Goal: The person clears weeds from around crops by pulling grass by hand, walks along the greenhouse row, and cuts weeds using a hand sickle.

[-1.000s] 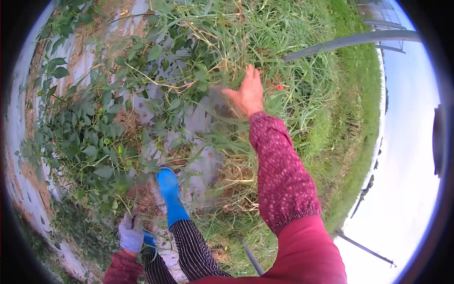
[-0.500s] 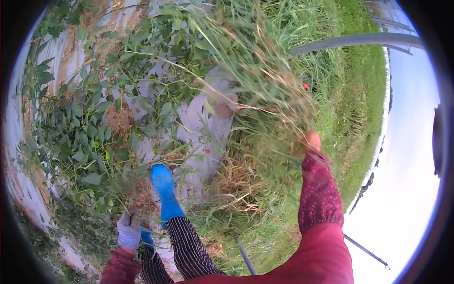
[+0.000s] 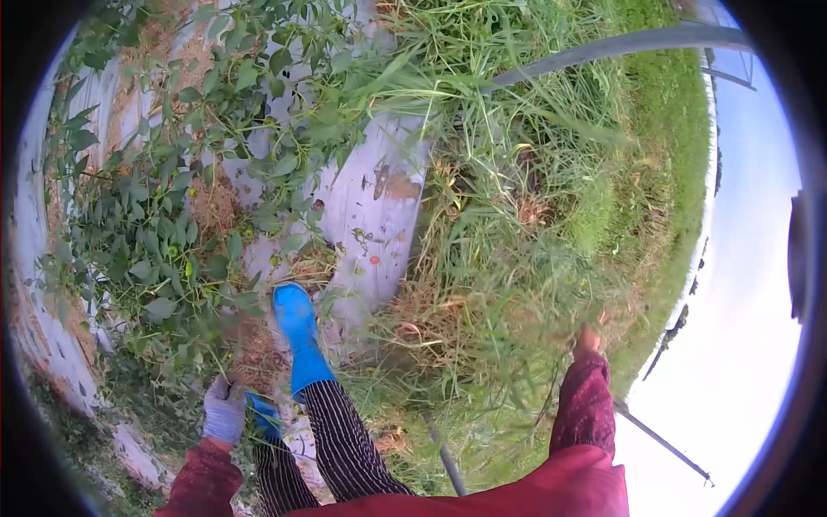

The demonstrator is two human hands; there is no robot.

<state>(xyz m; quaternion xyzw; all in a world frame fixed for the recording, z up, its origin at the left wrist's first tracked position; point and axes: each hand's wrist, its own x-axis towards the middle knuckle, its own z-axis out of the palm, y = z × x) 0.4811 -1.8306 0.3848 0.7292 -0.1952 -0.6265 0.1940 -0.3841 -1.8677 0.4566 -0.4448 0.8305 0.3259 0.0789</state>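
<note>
My left hand [image 3: 224, 409], in a pale glove, is closed at the lower left beside the leafy green plants [image 3: 159, 258]. Its fingers curl in, and what they hold, if anything, is too small to make out. Far over on the right, my right hand [image 3: 587, 339] reaches out above the grassy edge. Motion smears its fingers. Blurred grass [image 3: 525, 332] lies just left of that hand; whether the fingers grip any of it does not show.
Pale plastic sheeting [image 3: 375, 189] covers the bed, with a small red fruit [image 3: 375, 260] on it. My blue boots [image 3: 297, 327] stand below. A grey curved pipe [image 3: 620, 59] arches over tall grass [image 3: 517, 121]; another pipe [image 3: 446, 457] rises near my leg.
My right hand has moved down and slightly right. The long bunch of grass it held up across the bed is gone from there, uncovering the sheeting. My left hand has shifted slightly left.
</note>
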